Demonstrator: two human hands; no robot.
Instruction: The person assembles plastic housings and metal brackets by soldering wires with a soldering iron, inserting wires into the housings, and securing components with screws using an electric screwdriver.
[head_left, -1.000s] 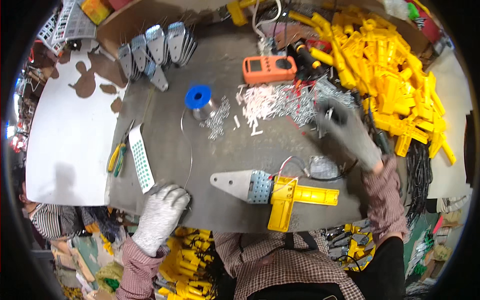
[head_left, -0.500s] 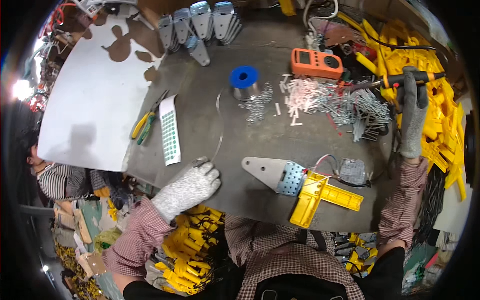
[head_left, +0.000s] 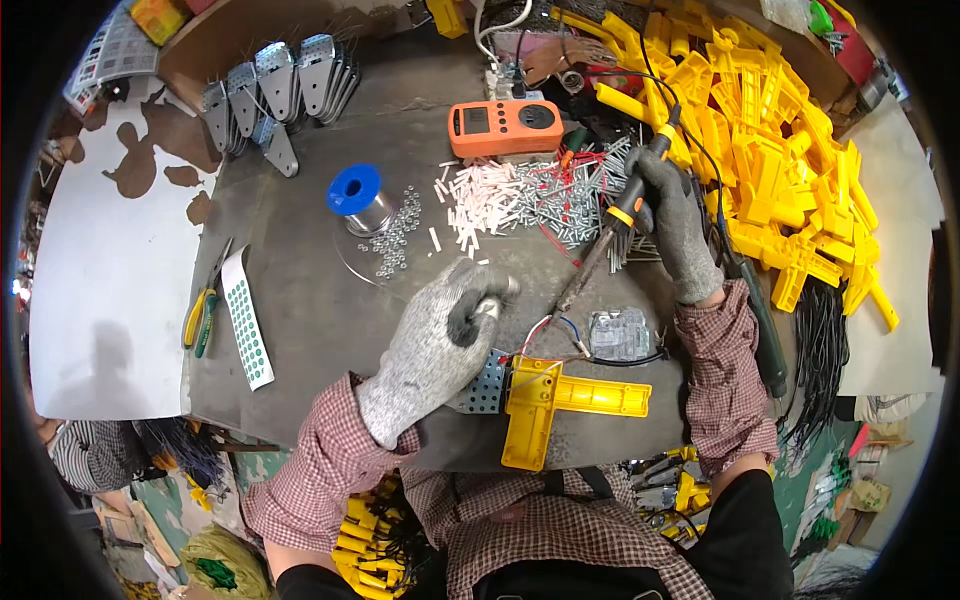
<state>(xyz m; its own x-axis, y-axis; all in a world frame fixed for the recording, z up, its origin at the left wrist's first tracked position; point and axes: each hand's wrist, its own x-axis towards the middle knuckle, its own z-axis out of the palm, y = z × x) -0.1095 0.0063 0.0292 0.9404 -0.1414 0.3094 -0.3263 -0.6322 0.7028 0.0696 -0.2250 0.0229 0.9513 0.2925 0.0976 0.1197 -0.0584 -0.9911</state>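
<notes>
My right hand (head_left: 675,215), in a grey glove, grips a soldering iron (head_left: 618,218) by its black and yellow handle. Its tip slants down to the left, just above thin coloured wires (head_left: 545,322). My left hand (head_left: 440,335), gloved in light grey, is closed in a pinch left of that tip. Solder wire (head_left: 358,270) runs from a blue-rimmed spool (head_left: 355,190) to the left hand, where the glove hides its end. Below lies a yellow plastic housing (head_left: 532,420) joined to a perforated metal plate (head_left: 485,388), partly covered by the left hand.
An orange meter (head_left: 505,127) stands behind piles of pale tubes (head_left: 480,200) and screws (head_left: 570,205). Yellow housings (head_left: 780,150) are heaped at right, beside black cables (head_left: 818,350). Metal brackets (head_left: 275,80) stand back left; pliers (head_left: 205,305) and a sticker sheet (head_left: 247,320) lie left.
The soldering iron has come from the right side, in my right hand, down to the wires. My left hand has moved right, over the metal plate. The view has shifted.
</notes>
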